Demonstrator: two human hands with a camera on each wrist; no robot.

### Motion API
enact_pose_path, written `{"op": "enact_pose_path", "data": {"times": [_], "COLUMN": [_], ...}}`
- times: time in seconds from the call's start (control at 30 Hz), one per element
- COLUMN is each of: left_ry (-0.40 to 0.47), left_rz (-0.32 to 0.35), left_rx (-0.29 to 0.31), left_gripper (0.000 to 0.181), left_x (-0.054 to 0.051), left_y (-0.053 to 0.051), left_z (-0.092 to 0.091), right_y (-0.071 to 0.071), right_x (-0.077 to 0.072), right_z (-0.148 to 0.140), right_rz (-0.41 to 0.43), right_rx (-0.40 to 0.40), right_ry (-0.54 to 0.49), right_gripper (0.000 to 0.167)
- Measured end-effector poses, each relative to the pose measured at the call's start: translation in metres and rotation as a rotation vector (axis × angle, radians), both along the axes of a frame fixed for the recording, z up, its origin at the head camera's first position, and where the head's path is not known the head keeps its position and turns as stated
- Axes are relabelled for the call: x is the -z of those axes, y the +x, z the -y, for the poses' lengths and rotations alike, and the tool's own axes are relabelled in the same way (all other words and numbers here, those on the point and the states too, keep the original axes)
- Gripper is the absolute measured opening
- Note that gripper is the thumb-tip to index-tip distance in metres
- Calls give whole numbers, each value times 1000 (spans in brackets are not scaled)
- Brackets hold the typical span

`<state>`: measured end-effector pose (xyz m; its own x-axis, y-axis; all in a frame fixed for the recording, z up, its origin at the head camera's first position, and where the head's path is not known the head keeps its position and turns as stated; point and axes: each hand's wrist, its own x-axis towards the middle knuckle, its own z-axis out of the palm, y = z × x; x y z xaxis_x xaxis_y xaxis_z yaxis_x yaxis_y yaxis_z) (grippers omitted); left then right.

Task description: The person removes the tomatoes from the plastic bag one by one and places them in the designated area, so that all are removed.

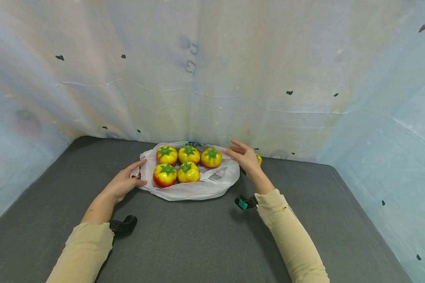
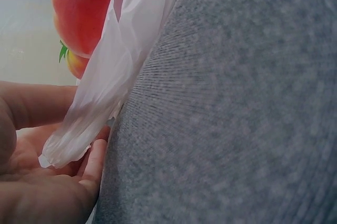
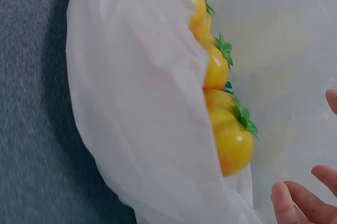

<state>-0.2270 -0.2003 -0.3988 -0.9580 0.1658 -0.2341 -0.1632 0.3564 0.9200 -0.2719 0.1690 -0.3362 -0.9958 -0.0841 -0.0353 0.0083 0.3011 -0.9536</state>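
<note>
A white plastic bag lies spread on the table, holding several shiny yellow-red tomatoes with green leafy tops. My left hand is at the bag's left end, thumb and fingers spread on either side of it. In the left wrist view, a gathered tip of the bag lies between the fingers and thumb of that hand. My right hand hovers by the bag's right edge with its fingers extended, holding nothing. Another yellow tomato shows just behind it, mostly hidden.
The dark grey table extends in front and to both sides. A pale patterned curtain hangs behind it and along both sides. Black straps sit at both wrists.
</note>
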Motion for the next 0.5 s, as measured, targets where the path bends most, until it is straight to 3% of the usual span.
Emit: {"op": "enact_pose_path", "data": {"times": [0.2, 0.5], "left_ry": [8, 4], "left_rz": [-4, -6], "left_rx": [-3, -10], "left_gripper": [85, 84], "left_x": [1, 1], "left_y": [-1, -1], "left_z": [0, -1], "right_y": [-5, -10], "right_x": [7, 15], "right_z": [9, 21], "right_rz": [28, 46], "right_rx": [2, -33], "right_ry": [-9, 66], "right_gripper": [64, 67]}}
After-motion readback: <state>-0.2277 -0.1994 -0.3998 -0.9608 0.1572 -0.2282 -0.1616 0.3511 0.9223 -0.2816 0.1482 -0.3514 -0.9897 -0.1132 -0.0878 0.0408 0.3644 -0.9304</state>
